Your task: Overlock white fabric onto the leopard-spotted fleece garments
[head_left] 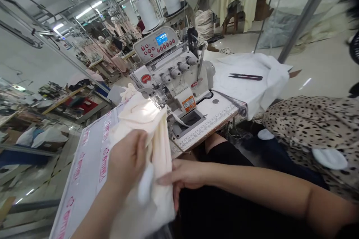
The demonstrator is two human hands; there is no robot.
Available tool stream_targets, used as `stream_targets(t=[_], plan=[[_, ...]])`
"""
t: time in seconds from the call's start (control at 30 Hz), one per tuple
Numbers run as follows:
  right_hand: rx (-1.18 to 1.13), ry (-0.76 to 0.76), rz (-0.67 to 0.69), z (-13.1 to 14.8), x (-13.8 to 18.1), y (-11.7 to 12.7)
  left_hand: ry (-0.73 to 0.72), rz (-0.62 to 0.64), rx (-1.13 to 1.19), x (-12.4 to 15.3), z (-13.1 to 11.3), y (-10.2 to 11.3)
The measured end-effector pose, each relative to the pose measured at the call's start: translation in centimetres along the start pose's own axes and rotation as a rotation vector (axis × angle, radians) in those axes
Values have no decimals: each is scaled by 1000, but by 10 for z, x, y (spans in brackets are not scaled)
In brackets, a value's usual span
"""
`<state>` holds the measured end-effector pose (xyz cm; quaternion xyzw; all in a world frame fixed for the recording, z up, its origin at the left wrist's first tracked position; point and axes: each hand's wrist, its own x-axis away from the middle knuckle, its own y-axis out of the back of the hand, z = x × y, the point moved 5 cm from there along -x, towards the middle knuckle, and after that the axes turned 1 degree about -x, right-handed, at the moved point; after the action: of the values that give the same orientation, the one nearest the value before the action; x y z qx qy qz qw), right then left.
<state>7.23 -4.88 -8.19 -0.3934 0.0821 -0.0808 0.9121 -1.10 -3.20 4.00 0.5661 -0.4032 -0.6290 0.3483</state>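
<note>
- Cream knit fabric (140,127) sits bunched at lower centre of the frame, its upper end at the presser foot (156,99) of the overlock sewing machine (175,82); folds hide the edge, so I cannot tell whether any of it is sewn;
- my left hand (126,160) is clamped on a fold of the cloth; my right hand (182,177) stays apart from it, fingers extended against the cloth's side, not gripping;
- white fabric pile (249,86) lies behind the machine, right of centre, with black thread snips (245,77) resting on it;
- spotted cloth (308,127) is heaped along the right side of the frame;
- pink-printed table top (84,183) runs under the cream cloth at lower left;
- white thread cones (147,13) stand above the machine at top centre; garment racks (112,52) line the upper left, with a co-worker in a red top (140,26) beyond them.
</note>
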Motion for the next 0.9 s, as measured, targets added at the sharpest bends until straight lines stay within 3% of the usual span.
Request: stream_targets(t=[0.07, 0.17, 0.27, 0.4, 0.47, 0.6, 0.77, 0.9], plan=[[68, 10, -31, -7, 13, 1, -74, 149, -69, 0, -12, -16], [293, 71, -308, -3, 35, 34, -52, 265, -209, 6, -5, -39], [614, 251, -539, 25, 54, 61, -77, 167, -187, 6, 4, -41], [948, 511, -765, 71, 52, 71, -124, -38, -21, -15, -5, -31], [867, 534, -749, 80, 36, 75, -17, -50, 26, -28, -9, -35], [547, 488, -494, 79, 5, 78, 144, -49, 89, -43, -9, -46], [327, 482, -452, 79, 11, 80, 77, 34, 47, -50, 1, -52], [251, 473, -446, 81, 15, 79, -59, -22, -15, -50, -4, -51]])
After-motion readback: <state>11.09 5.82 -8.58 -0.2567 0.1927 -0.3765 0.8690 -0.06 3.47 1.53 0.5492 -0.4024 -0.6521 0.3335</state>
